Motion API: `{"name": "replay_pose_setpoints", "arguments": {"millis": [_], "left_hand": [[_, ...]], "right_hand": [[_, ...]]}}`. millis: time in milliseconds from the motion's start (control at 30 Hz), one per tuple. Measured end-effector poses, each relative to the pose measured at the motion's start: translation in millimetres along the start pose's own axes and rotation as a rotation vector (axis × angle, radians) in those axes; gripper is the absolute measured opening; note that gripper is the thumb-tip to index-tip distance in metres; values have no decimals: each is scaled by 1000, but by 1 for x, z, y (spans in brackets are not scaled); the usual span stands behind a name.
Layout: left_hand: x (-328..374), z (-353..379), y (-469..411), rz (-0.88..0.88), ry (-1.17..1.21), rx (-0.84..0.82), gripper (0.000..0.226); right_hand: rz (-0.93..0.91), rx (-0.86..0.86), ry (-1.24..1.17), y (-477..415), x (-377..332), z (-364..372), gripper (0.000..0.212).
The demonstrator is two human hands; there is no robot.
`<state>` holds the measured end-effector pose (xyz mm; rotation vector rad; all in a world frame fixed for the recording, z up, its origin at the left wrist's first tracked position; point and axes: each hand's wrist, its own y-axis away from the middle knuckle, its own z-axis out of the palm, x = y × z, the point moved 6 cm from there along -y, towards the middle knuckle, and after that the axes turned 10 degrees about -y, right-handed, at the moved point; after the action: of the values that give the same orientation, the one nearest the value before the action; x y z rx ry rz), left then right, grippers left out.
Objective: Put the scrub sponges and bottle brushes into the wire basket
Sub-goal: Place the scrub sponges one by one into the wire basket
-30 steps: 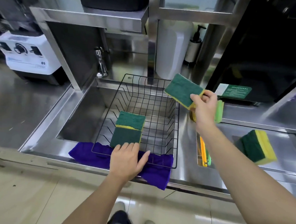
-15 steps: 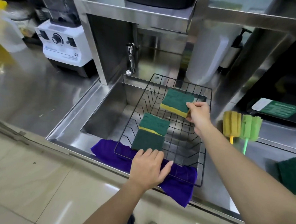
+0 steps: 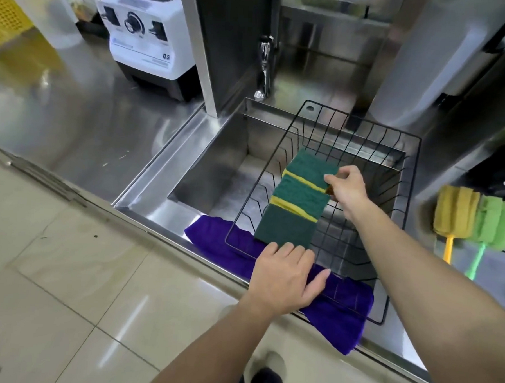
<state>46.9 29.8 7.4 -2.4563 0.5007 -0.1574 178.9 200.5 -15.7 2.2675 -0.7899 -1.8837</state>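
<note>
Steel tabletop (image 3: 82, 129) with recessed sink (image 3: 217, 172). Black wire basket (image 3: 401, 228) sits across the sink, near edge on a purple cloth (image 3: 341, 316). Inside the basket: three scrub sponges, dark green scouring face over yellow foam, overlapping in a row. Far sponge (image 3: 308, 168), middle sponge (image 3: 298, 193), near sponge (image 3: 284, 228). Right hand (image 3: 348, 190) at the far sponge's right corner, fingers pinched on it, though contact is partly hidden. Left hand (image 3: 284, 278) flat on the basket's near rim, fingers together, thumb spread. Yellow bottle brush (image 3: 455, 213) and green bottle brush (image 3: 495, 224) lie side by side on the tabletop, right of the basket.
</note>
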Motion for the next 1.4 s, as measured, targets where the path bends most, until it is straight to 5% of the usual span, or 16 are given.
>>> {"name": "replay_pose_setpoints", "arguments": {"millis": [100,300,633,833,1067,1267,1400], "left_hand": [[-1,-1,-1,4,4,5,41],[-1,0,0,17,-6,-18,39],[5,-4,-4,78,-73,-26,40],[60,1,-13,22,-59,-166,40],[80,10,-12,99,-22,-234,45],[82,9,-11,112,-18,-192,47],[82,5,-12,117,-25,-170,47]], "right_hand": [[-29,-22,79,-4,-4,2,28],[-78,-53,248,10,-5,0,64],[-374,218,18,42,-29,-106,25],[-431,500,303,72,-16,-201,26],[-208,820,791,108,30,-299,47],[190,733,909,122,83,-331,62],[298,589,727,126,96,-336,52]]}}
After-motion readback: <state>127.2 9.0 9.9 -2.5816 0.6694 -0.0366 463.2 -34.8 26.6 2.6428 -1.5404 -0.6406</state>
